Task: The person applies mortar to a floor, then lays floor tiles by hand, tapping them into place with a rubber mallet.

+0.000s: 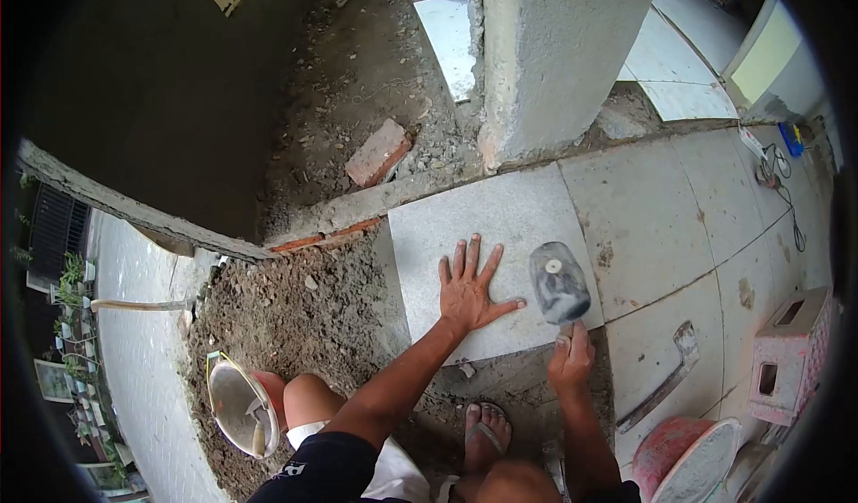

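My left hand [466, 297] lies flat with fingers spread on a light grey floor tile [483, 204]. My right hand [572, 360] is wrapped round the handle of a black rubber mallet [543, 275]. The mallet's head, slightly smeared by motion, overlaps the right part of the tile in this view. Along its right side the tile borders the laid floor tiles [626, 208]; its left side lies by loose, damp mortar [295, 302]. My sandalled foot [487, 431] rests just below the tile's near edge.
At left stands a bucket [234, 409] with a trowel [259, 431] inside. A hatchet [666, 373] lies on the right tiles, near a red tub [684, 454] and a pink stool [788, 360]. Beyond a low ledge are a broken brick [378, 153] and a concrete pillar [559, 65].
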A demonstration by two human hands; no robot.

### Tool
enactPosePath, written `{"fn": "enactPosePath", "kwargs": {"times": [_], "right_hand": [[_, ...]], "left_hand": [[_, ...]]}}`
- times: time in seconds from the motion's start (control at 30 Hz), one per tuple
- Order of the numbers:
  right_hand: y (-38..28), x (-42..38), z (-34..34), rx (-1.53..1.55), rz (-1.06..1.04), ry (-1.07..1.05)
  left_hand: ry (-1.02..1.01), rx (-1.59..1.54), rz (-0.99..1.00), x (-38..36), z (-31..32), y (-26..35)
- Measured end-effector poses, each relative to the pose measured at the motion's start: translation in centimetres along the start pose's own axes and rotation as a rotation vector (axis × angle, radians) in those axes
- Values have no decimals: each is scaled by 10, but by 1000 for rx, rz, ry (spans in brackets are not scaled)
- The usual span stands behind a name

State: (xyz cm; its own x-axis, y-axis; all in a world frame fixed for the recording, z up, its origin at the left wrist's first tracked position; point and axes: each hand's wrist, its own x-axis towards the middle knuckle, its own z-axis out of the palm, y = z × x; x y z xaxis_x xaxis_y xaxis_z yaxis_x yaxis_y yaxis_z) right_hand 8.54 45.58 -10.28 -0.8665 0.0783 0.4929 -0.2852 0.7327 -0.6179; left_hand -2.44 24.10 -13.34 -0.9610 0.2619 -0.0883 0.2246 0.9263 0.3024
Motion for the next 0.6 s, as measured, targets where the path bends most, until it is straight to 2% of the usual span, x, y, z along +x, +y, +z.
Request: {"fn": "enactPosePath", "kwargs": {"times": [0.03, 0.13, 0.17, 0.27, 0.3, 0.4, 0.53, 0.6], "right_hand": [[2, -2, -1, -51, 195, -207], [-19, 3, -4, -14, 315, -265], [-26, 7, -4, 56, 225, -163], [-25, 3, 3, 37, 183, -96], [-18, -1, 9, -50, 288, -192], [-15, 1, 13, -112, 338, -238], [-18, 3, 14, 25, 278, -114], [-7, 6, 21, -269, 389, -331]], "left_hand": [[6, 14, 3, 0, 3, 0], [20, 32, 4, 1, 10, -2], [16, 12, 16, 1, 9, -2], [35, 47, 27, 1, 11, -2], [63, 13, 37, 1, 11, -1], [24, -2, 19, 1, 8, 1], [12, 39, 19, 2, 7, 2], [76, 5, 44, 2, 12, 1]]}}
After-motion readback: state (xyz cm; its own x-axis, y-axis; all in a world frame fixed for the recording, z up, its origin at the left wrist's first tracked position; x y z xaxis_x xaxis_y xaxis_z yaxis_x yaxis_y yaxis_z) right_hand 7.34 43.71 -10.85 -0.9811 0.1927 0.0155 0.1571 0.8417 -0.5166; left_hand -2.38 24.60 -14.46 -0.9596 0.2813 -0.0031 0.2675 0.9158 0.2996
